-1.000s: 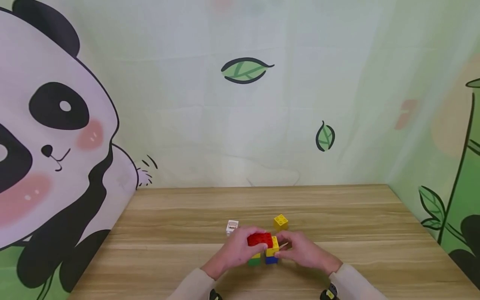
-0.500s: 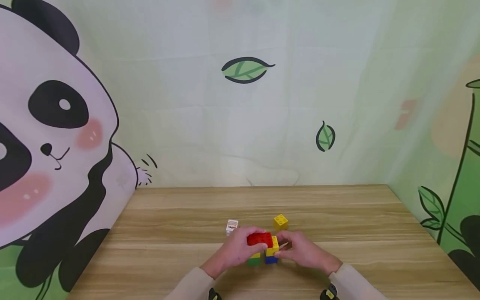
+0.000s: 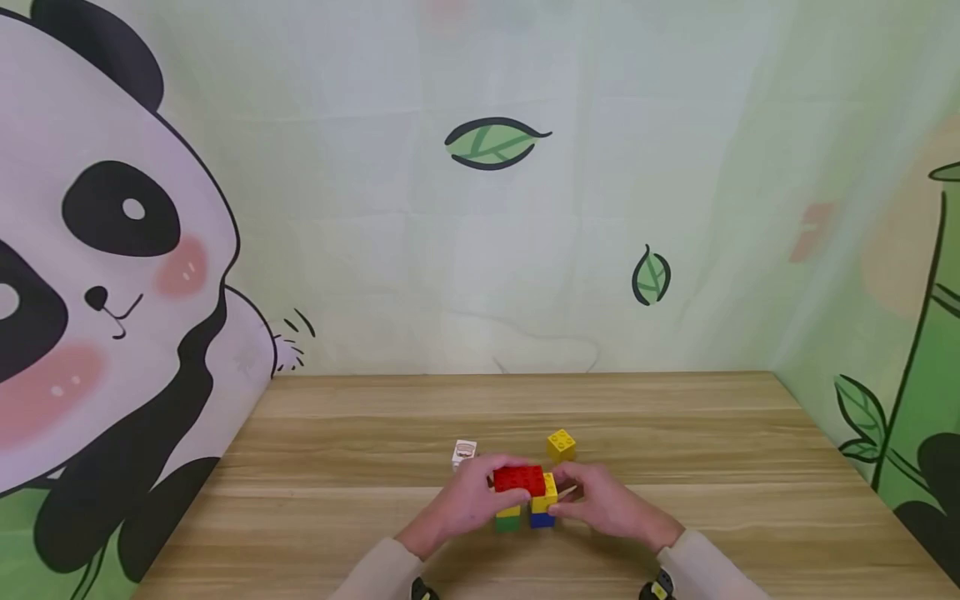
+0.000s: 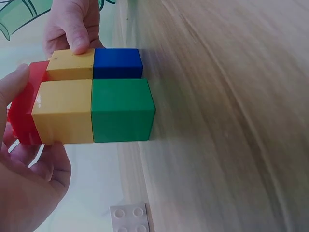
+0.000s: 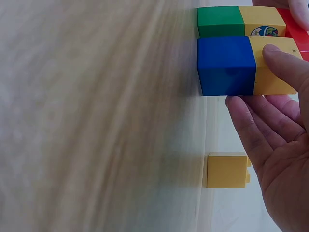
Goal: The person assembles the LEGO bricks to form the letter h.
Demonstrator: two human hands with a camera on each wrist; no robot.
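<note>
A red brick [image 3: 518,480] lies across the tops of two short stacks. The left stack is a yellow brick [image 4: 63,111] on a green brick [image 4: 123,111]; the right one is a yellow brick [image 3: 544,503] on a blue brick [image 5: 226,66]. My left hand [image 3: 468,504] grips the red brick from the left, thumb in front and fingers behind. From the right, my right hand [image 3: 606,502] pinches the right-hand yellow brick between thumb and fingers. Part of that yellow brick's studded top shows beside the red one. Both stacks stand on the table.
Behind the hands, a loose yellow brick [image 3: 561,446] stands on the wooden table [image 3: 360,433]. A white brick with a printed picture [image 3: 464,451] is behind the left hand, partly covered by it. A printed cloth [image 3: 375,250] hangs along the table's back edge.
Both hands keep their hold on the bricks with almost no movement. The head view has shifted very slightly.
</note>
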